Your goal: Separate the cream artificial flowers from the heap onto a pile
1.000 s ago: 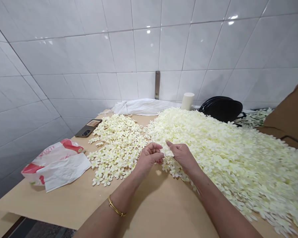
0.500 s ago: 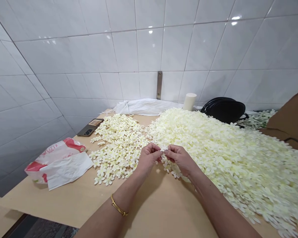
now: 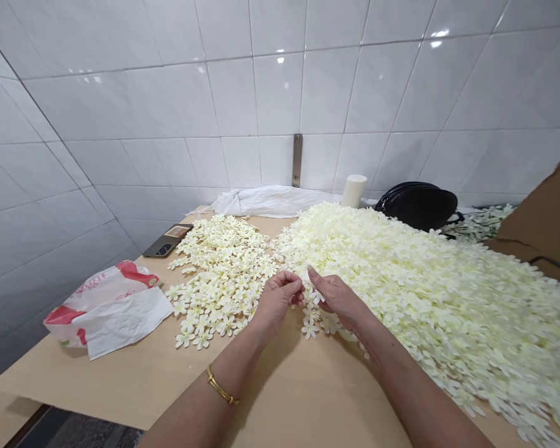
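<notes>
My left hand [image 3: 280,294] is closed in a pinch, thumb against the bent fingers. Whatever it holds, if anything, is too small or hidden to make out. Just to its right, my right hand [image 3: 338,298] has its thumb raised away from the curled fingers. A white flower head [image 3: 316,297] shows at those fingertips; I cannot tell whether it touches them. Below, another white five-petalled flower [image 3: 310,328] lies flat on the table. The large heap of pale flower heads [image 3: 415,286] spreads beyond and to the right of my right hand. A smaller flower heap [image 3: 219,274] lies beyond my left hand.
On the wooden table [image 3: 298,398], a red-and-white bag [image 3: 107,286] and a white tissue [image 3: 124,323] sit at the left. A phone [image 3: 168,241] lies behind them. Along the tiled wall are white cloth [image 3: 270,202], a white cylinder [image 3: 353,191], a black pouch [image 3: 417,206] and cardboard [image 3: 546,218].
My hands have come slightly apart from their pinch together at a white flower. My right thumb has lifted, and a flower now shows on the table below my right fingers.
</notes>
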Tool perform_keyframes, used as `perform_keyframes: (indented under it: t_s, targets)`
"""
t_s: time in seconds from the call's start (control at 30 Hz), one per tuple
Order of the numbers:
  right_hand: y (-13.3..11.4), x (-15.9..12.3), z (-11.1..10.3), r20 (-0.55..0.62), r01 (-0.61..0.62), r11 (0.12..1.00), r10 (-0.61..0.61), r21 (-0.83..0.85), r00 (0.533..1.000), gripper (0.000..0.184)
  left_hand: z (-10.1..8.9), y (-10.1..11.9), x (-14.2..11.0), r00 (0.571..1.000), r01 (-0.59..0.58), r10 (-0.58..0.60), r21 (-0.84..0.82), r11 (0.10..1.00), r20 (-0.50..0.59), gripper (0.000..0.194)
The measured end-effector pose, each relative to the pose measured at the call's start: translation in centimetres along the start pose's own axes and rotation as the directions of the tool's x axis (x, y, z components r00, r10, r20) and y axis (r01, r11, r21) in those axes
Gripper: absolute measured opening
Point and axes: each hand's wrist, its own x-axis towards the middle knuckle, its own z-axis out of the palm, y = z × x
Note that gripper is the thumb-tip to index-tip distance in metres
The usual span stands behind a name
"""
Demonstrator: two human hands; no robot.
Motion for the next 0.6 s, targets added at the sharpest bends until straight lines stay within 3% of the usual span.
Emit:
perform_keyframes:
  t_s: [0.13,0.23,0.37,0.47,0.6]
  targets:
    - [0.0,-0.1,0.2,0.066,0.018,1.000,-0.017,-0.020,0.998,0.052,0.0,0.2,-0.2,0.997,-0.059,0.058,0.028,0.998,0.048,0.026]
    - [-0.2,-0.3,0.4,0.126,0.054,0.998,-0.051,-0.018,0.991,0.053,0.1,0.2,-0.3,0.991,-0.106,0.098,0.098,0.990,0.091,0.017]
    - [-0.2,-0.4,0.2,0.047,0.083,0.995,-0.080,-0.062,0.996,0.053,-0.1,0.1,-0.1,0.989,-0.140,0.144,0.146,0.979,-0.018,0.013]
    - [-0.2,-0.6,0.1,0.001,0.192,0.946,-0.199,-0.262,0.980,0.052,-0.4,0.2,0.1,0.980,-0.151,0.177,0.239,0.959,-0.093,0.011]
    - [-0.5,-1.4,0.5,-0.035,0.264,0.745,-0.360,-0.612,0.933,0.032,-0.9,0.4,-0.1,0.968,-0.164,0.231,0.447,0.879,-0.100,0.011]
